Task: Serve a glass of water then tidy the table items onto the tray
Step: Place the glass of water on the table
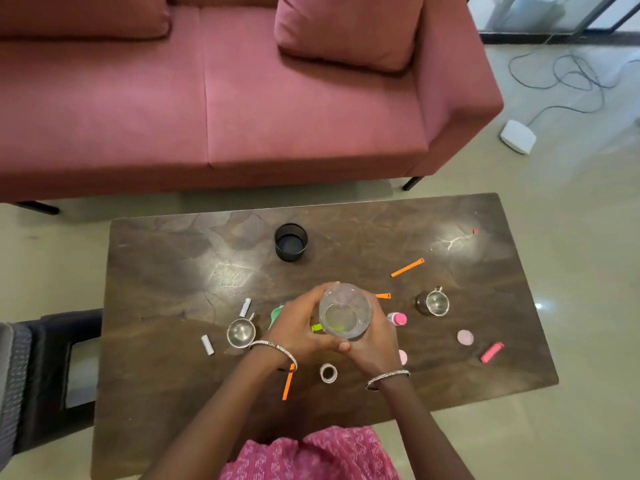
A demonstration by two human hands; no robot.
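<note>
A clear glass (344, 311) with a little water in it is held upright above the middle of the dark table (173, 271). My left hand (298, 329) and my right hand (375, 337) both wrap around its sides, fingers meeting at the near side. Scattered on the table lie two small steel cups (240, 332) (437, 302), orange strips (407, 267), white tubes (207, 344), a tape roll (328, 373), a pink-capped bottle (398, 319), a pink lid (465, 337) and a pink bar (491, 352). No tray is in view.
A black round holder (291, 242) stands at the table's far middle. A pink sofa (242, 98) runs along the far side. A dark chair (45, 368) sits at the left. Cables and a white box (517, 136) lie on the floor at the right.
</note>
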